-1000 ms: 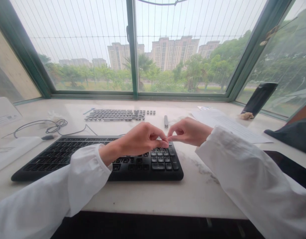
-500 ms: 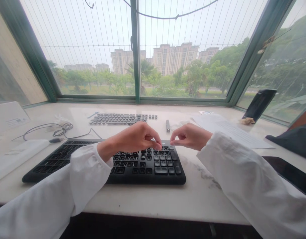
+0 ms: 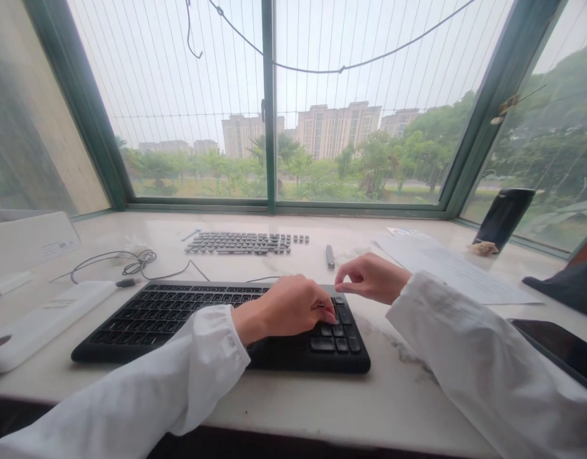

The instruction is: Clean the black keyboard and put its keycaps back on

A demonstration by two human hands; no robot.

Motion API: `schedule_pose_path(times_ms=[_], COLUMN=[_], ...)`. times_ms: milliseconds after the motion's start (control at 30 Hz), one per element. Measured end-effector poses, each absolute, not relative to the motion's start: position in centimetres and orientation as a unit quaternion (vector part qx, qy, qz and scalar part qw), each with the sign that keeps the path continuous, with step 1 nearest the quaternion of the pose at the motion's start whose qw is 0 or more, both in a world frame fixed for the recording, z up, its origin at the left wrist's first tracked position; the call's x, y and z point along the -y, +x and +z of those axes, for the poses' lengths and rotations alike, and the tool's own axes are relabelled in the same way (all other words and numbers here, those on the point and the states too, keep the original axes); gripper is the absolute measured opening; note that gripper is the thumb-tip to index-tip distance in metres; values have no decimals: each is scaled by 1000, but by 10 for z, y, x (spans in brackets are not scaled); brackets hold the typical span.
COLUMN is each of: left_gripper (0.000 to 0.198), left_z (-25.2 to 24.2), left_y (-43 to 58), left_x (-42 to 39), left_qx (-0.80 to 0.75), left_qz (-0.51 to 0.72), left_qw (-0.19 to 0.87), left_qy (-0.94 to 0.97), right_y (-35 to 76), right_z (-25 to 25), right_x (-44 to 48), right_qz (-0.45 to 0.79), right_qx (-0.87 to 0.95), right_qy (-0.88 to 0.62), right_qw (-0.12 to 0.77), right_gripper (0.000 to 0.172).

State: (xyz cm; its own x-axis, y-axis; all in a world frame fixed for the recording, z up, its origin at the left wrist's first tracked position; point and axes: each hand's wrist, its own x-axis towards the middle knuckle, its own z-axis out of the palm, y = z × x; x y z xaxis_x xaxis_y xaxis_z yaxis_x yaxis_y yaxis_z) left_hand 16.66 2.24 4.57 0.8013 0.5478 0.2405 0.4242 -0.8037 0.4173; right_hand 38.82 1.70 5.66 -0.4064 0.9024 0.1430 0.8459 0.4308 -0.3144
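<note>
A black keyboard (image 3: 322,362) lies on the pale counter, with bare key sockets over its left and middle parts and keycaps on part of its number pad. My left hand (image 3: 293,306) is closed, its fingertips down at the number pad; whatever they pinch is too small to make out. Just above the keyboard's top right corner is my right hand (image 3: 369,278), thumb and index finger curled close together, with their tips near the pad's upper edge. Loose keycaps (image 3: 240,243) stand in rows behind the keyboard.
A small grey stick (image 3: 330,256) lies behind my hands. Printed paper (image 3: 456,268), a dark phone (image 3: 556,344) and an upright black object (image 3: 503,220) are to the right. On the left are a coiled cable (image 3: 143,258), a white box (image 3: 35,239) and a white flat case (image 3: 58,319).
My left hand has moved right and down onto the number pad. My right hand stays near the keyboard's top right corner. The view has tilted up slightly.
</note>
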Motion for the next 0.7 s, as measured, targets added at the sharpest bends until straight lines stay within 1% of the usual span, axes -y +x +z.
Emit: schedule_pose_path(times_ms=[233,333,400,467,533,700], left_gripper=[12,20,23,23,25,29], left_z=[45,49,53,55,56,53], left_y=[171,164,154,143,135,132], left_x=[-22,-34,-47,-61,-71,-78], left_qx=[-266,-295,-339,-405,-447,-466], left_qz=[178,246,292,274,240,214], left_qw=[157,129,79,26,-3,-16], left_qy=[934,914,891,872,862,858], right_y=[392,396,400,405,411,424], right_z=[51,51,50,48,45,32], right_x=[-24,-26,-28,-31,-36,-45], right_qz=[75,68,55,28,1,-35], right_qx=[832,817,800,782,768,751], right_qy=[-527,-545,-562,-579,-592,-618], right_qw=[154,173,201,229,244,232], right_gripper=[28,33,37,39,39,42])
